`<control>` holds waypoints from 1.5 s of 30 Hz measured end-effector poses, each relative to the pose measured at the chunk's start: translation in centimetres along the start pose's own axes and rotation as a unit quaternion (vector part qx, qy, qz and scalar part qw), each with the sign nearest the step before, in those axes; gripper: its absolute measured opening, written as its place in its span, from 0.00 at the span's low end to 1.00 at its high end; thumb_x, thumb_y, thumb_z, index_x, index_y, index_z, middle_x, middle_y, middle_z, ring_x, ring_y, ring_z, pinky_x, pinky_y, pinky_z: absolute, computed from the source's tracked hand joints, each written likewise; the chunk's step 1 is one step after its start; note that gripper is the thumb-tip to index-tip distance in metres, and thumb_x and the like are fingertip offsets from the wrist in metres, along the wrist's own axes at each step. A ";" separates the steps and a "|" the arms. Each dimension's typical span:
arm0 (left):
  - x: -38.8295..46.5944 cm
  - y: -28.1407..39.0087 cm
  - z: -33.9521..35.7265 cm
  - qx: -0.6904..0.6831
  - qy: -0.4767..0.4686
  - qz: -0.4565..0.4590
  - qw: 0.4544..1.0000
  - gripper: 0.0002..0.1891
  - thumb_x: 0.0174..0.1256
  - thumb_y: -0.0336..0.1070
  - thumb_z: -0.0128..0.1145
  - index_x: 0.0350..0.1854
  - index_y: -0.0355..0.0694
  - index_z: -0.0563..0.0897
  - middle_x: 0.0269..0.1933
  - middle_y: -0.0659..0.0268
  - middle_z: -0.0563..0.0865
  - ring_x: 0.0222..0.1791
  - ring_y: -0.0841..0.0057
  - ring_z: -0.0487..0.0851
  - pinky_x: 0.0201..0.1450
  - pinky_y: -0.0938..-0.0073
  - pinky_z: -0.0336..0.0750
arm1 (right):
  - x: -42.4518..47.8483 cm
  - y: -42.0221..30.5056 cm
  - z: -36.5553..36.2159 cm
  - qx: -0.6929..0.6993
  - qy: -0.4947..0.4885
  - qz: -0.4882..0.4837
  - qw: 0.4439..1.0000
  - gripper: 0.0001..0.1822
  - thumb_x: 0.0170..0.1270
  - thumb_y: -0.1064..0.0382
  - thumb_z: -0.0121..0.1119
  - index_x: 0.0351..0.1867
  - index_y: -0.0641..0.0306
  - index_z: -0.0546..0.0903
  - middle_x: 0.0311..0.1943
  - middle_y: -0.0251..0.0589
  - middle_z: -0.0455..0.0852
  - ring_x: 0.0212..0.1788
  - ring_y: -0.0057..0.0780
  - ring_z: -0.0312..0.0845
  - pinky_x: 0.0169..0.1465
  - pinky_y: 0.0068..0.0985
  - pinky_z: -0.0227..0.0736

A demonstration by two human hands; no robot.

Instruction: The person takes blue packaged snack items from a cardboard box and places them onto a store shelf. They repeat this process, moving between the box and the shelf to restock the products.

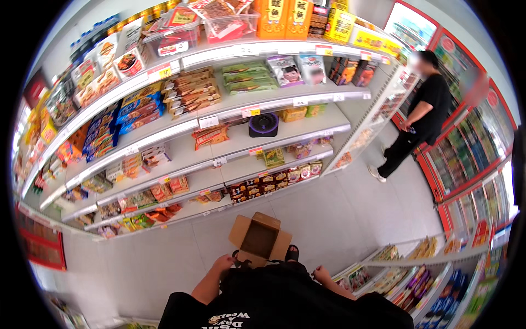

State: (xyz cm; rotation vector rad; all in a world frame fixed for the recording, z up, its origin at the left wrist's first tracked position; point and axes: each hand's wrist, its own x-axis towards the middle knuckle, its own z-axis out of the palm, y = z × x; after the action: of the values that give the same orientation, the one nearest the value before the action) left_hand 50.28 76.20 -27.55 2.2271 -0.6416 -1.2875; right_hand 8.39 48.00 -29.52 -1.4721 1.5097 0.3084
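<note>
An open, empty-looking cardboard box (259, 239) stands on the floor between my feet, its flaps folded outward. My left hand (224, 263) is at my side just left of the box, beside a dark item that I cannot make out. On the other side, my right hand (321, 274) hangs with fingers curled, near the lower right shelf; whether it holds anything is unclear. Before me rises a white store shelf unit (287, 133) with packaged snacks. On a middle shelf are a black and purple round container (263, 124) and an orange snack packet (211, 136).
A person in black (427, 103) stands at the right by red-framed glass-door coolers (456, 164). Another stocked shelf unit (431, 283) is close on my right. Grey tiled floor (164, 263) runs between the shelves. A red-framed case (43, 242) stands far left.
</note>
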 end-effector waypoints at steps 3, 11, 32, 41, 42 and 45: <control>-5.0 -4.6 2.5 -0.059 0.121 -0.181 0.974 0.11 0.53 0.31 0.58 0.39 0.40 0.85 0.38 0.61 0.87 0.39 0.69 0.85 0.44 0.69 0.78 | 8.8 -1.3 -4.1 -0.097 0.056 -0.127 0.986 0.12 0.51 0.63 0.63 0.34 0.65 0.74 0.23 0.44 0.83 0.25 0.35 0.83 0.36 0.35 0.77; -16.1 -1.8 18.8 -0.147 0.263 -0.287 0.910 0.15 0.57 0.39 0.56 0.43 0.38 0.86 0.39 0.56 0.88 0.42 0.63 0.86 0.49 0.67 0.78 | 19.0 -14.0 -13.7 -0.066 0.023 -0.194 0.978 0.11 0.53 0.66 0.61 0.35 0.63 0.73 0.25 0.41 0.85 0.25 0.29 0.83 0.29 0.29 0.75; -32.6 53.3 -7.8 -0.118 -0.478 0.735 0.465 0.10 0.67 0.37 0.53 0.25 0.43 0.79 0.31 0.64 0.81 0.31 0.62 0.81 0.32 0.64 0.75 | 6.2 -5.8 -2.8 -0.294 -0.169 -0.338 0.878 0.14 0.54 0.49 0.58 0.32 0.52 0.88 0.36 0.42 0.88 0.41 0.38 0.84 0.49 0.34 0.76; -37.1 53.4 -7.0 -0.056 -0.553 0.675 0.486 0.10 0.66 0.37 0.53 0.25 0.43 0.79 0.31 0.65 0.81 0.32 0.63 0.81 0.34 0.64 0.75 | 2.7 -8.7 2.9 -0.149 -0.057 -0.260 0.952 0.17 0.60 0.50 0.54 0.42 0.52 0.87 0.41 0.45 0.88 0.49 0.40 0.82 0.54 0.36 0.74; -36.8 53.0 -7.0 -0.055 -0.551 0.667 0.499 0.10 0.66 0.37 0.53 0.25 0.43 0.79 0.31 0.65 0.81 0.32 0.64 0.81 0.34 0.64 0.75 | 1.2 -9.7 3.3 -0.205 -0.103 -0.260 0.938 0.17 0.60 0.49 0.55 0.44 0.51 0.87 0.43 0.41 0.88 0.51 0.37 0.81 0.55 0.34 0.73; -38.0 53.8 -7.0 -0.040 -0.564 0.657 0.499 0.09 0.66 0.37 0.53 0.25 0.43 0.79 0.31 0.65 0.81 0.32 0.64 0.81 0.34 0.64 0.75 | 7.4 -5.6 4.7 -0.170 -0.158 -0.369 0.900 0.17 0.60 0.49 0.55 0.44 0.50 0.87 0.45 0.40 0.87 0.52 0.37 0.80 0.56 0.34 0.72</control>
State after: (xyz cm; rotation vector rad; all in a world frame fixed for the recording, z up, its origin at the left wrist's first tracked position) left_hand 31.25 59.12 33.52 -0.0591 -2.0142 -1.4230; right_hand 16.84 45.52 -35.05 -2.0387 0.5793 0.3328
